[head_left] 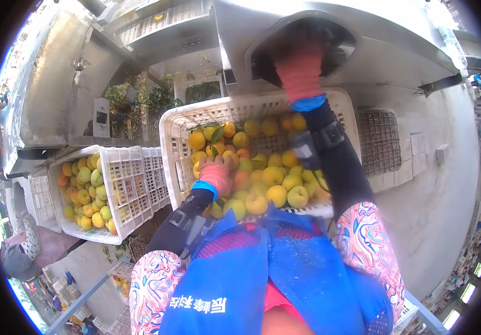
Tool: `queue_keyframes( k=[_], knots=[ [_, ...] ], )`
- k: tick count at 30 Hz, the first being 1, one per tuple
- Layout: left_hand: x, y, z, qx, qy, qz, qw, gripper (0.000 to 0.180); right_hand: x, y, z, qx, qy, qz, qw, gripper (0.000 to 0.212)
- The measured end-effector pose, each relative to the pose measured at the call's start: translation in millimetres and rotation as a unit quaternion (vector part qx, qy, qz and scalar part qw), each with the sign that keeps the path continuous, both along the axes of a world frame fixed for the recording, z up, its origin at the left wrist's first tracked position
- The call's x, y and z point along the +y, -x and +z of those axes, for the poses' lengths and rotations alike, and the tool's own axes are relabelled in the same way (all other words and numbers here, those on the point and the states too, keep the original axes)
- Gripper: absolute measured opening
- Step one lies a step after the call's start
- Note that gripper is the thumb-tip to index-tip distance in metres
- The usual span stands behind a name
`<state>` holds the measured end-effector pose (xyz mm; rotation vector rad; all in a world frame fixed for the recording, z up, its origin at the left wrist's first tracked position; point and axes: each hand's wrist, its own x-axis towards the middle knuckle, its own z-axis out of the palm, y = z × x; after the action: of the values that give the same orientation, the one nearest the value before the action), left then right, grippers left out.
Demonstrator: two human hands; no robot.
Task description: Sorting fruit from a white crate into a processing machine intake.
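Observation:
A white plastic crate (174,120) stands before me, holding many round fruits (277,195) coloured from yellow-green to orange, some with green leaves. Their exact kind I cannot tell. My left hand (216,172), in a pinkish-red glove with a blue wrist band, lies on the fruit at the crate's left side. Its fingers are spread over them, with no fruit visibly enclosed. Beyond the crate's far rim, my right hand (299,62) reaches into a dark opening (262,61) in a metal machine. That hand wears a similar glove; its fingers are blurred and hidden in shadow.
A second white crate (126,181) of similar fruit stands tilted on the left. Metal machine panels (386,33) rise along the far side. An empty-looking mesh basket (380,139) sits to the right. Another person (22,259) is at the far left.

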<state>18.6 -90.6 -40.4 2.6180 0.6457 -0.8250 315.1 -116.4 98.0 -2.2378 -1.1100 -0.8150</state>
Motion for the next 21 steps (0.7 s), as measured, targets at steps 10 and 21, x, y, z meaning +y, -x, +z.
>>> queue_keyframes(
  k=[10,21],
  knots=[
    [34.2,8.6,33.1,0.1,0.122,-0.1,0.982,0.078,-61.8,146.1,-183.7,0.57,0.251,0.311,0.718,0.08],
    [18.3,31.2,-10.9,-0.022,0.025,-0.17,0.985,0.059,-50.8,158.5,-208.4,0.509,0.339,0.316,0.726,0.094]
  ],
)
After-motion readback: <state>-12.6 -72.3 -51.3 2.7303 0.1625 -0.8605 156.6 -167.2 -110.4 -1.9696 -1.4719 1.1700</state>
